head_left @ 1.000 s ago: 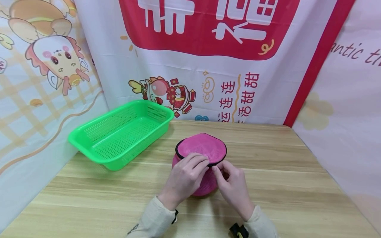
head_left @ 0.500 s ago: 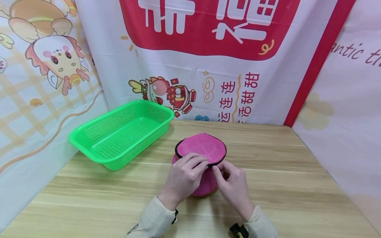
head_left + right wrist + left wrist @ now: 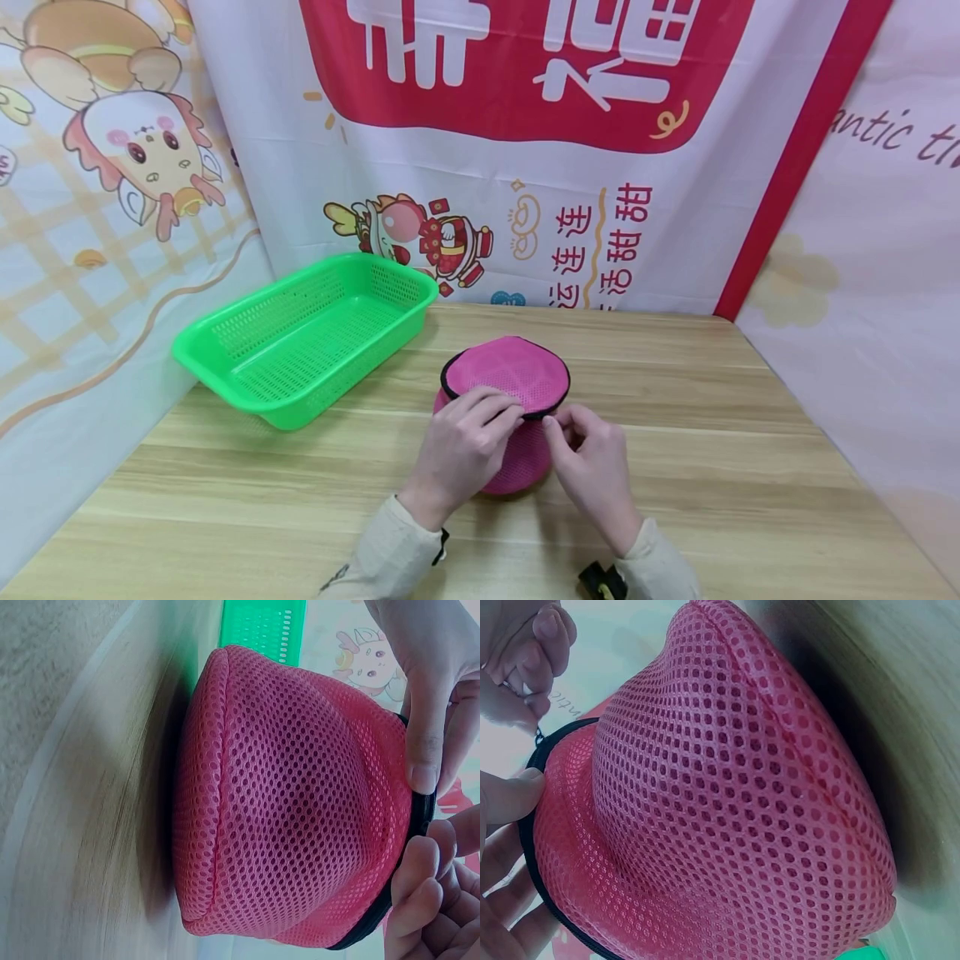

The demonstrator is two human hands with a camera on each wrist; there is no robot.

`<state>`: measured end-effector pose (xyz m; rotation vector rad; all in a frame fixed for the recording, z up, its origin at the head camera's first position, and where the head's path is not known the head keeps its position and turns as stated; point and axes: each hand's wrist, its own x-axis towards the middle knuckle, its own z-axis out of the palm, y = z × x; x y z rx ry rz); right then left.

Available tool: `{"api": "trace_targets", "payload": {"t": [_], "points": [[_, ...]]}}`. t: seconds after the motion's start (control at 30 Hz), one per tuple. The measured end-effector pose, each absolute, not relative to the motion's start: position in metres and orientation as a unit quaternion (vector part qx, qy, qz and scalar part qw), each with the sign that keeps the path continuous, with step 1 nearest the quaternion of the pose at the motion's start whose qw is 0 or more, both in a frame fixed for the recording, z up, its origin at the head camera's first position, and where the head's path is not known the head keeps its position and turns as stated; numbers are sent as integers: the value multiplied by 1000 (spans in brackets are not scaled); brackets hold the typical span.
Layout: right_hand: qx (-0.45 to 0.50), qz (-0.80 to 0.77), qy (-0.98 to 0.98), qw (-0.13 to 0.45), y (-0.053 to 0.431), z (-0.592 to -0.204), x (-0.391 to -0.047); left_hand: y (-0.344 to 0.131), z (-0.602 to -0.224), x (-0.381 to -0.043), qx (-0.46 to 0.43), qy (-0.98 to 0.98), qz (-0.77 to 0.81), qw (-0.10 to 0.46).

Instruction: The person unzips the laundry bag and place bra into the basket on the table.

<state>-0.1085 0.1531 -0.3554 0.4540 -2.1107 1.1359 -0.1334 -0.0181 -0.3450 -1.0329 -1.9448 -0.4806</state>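
A pink mesh laundry bag (image 3: 517, 458) with a black zipper rim stands upright on the table, its round top lying over the opening. At the front of the rim, my left hand (image 3: 465, 446) pinches the black zipper edge (image 3: 536, 862) between thumb and fingers. Just right of it, my right hand (image 3: 592, 462) pinches a small zipper pull (image 3: 539, 736) with thumb and curled fingers. The right wrist view has the bag's mesh side (image 3: 285, 802) close up. Whatever is inside the bag cannot be made out.
A green perforated plastic basket (image 3: 307, 342) sits at the back left of the wooden table (image 3: 712, 467). Printed cloths (image 3: 480, 167) hang behind the table and along both sides.
My right hand has shifted slightly to the right along the rim, away from the left hand. The left hand and the bag hold their place.
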Motion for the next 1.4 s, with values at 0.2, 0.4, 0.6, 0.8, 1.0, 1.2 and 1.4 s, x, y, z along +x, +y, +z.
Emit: {"api": "trace_targets", "payload": {"t": [0.2, 0.4, 0.6, 0.8, 1.0, 1.2, 1.4], "points": [[146, 441, -819, 337, 154, -354, -108, -19, -344, -134, -411, -780, -195, 431], [153, 445, -816, 336, 153, -353, -109, -20, -344, -135, -409, -776, -194, 440], [157, 448, -815, 332, 153, -352, -108, -20, -344, -135, -410, -774, -195, 442], [161, 452, -813, 330, 153, -353, -108, -20, -345, -135, -408, -775, -196, 440], [162, 454, -812, 329, 153, -353, -108, -20, -345, -135, -408, -777, -196, 438], [160, 451, -814, 328, 153, -354, -108, -20, -345, -135, -407, -778, -194, 437], [161, 449, -815, 328, 153, -354, -108, -21, -345, -134, -407, -780, -195, 434]]}}
